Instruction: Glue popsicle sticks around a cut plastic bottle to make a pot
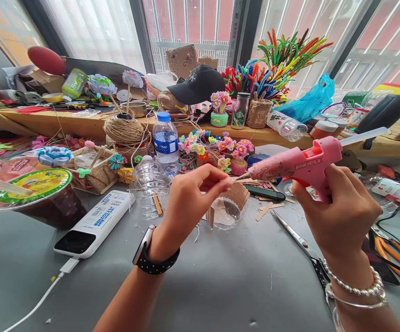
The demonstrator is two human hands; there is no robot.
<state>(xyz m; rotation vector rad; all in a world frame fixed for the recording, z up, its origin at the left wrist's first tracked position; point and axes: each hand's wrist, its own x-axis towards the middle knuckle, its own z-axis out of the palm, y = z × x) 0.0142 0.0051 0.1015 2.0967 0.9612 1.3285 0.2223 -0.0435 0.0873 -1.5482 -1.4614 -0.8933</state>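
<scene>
My right hand (338,207) is closed around the handle of a pink hot glue gun (290,165), with a clear glue stick (366,136) jutting from its back. The gun's nozzle points left and meets the tip of my left hand (200,198). Thumb and fingers there pinch a thin wooden craft stick (233,178), mostly covered by the fingertips. Just below stands a cut clear plastic cup (229,221) with wooden pieces around part of its wall. To its left lies a clear plastic bottle (144,184) with a craft stick on it.
Open scissors (295,235) and loose craft sticks (265,210) lie at right, near orange-handled pliers (397,258). A white power bank (96,226) with a cable and a lidded drink cup (37,198) stand left. Behind are a water bottle (166,143), twine (126,131) and a crowded wooden shelf (92,121).
</scene>
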